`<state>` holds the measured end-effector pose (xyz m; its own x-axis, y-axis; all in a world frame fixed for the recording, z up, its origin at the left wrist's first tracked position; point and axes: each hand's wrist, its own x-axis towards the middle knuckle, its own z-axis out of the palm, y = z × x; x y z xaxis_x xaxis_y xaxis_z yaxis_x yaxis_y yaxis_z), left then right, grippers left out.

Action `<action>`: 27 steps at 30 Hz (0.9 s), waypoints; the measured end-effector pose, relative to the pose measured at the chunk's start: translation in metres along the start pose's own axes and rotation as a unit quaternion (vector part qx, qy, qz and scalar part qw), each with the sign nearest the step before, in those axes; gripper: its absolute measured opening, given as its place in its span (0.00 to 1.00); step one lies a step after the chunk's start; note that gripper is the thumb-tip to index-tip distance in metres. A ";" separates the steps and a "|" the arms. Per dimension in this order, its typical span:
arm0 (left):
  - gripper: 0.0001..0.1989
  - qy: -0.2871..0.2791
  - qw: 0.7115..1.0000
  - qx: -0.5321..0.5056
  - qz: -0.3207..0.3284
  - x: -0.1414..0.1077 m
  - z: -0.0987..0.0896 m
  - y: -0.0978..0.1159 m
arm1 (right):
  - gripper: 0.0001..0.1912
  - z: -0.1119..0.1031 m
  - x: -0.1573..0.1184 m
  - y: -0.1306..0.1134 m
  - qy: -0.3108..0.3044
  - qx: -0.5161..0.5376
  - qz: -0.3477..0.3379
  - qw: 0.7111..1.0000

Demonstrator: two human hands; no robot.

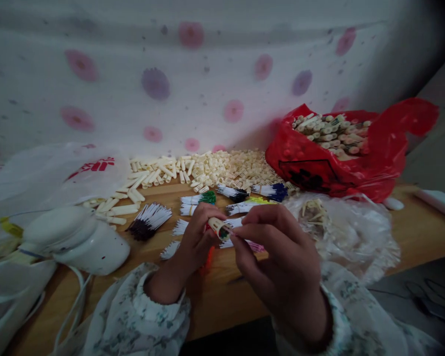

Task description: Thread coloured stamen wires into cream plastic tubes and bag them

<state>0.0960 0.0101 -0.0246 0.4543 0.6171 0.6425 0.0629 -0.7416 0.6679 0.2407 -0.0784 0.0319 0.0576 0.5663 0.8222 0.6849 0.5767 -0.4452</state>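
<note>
My left hand [200, 237] is closed around a cream slotted plastic pen barrel [218, 226], its open end turned toward my right hand. Something green shows inside that opening. At the mouth of the barrel my right hand [278, 252] pinches a thin pale stick, which looks like a pen refill [228, 229]. Around and behind the hands lie bundles of white refills with coloured ends: green [198, 199], black [233, 193], blue [270, 191] and partly hidden pink [255, 246]. A loose dark-tipped bundle [150, 220] lies left of my left hand.
A heap of small cream parts [233, 168] and longer cream tubes [155, 173] lies along the back. A red plastic bag [319, 168] of filled barrels stands back right, a clear bag [356, 232] before it. At left are a white rounded appliance [92, 242] and a white bag [59, 173].
</note>
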 end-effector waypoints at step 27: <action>0.15 0.143 0.942 0.280 0.113 -0.006 -0.005 -0.011 | 0.05 0.010 -0.011 0.020 -0.034 0.081 0.117 0.989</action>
<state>0.0885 0.0153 -0.0341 0.2601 0.4127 0.8730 0.4891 -0.8358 0.2494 0.2471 -0.0672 0.0106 0.1489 0.7303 0.6667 0.5336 0.5083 -0.6759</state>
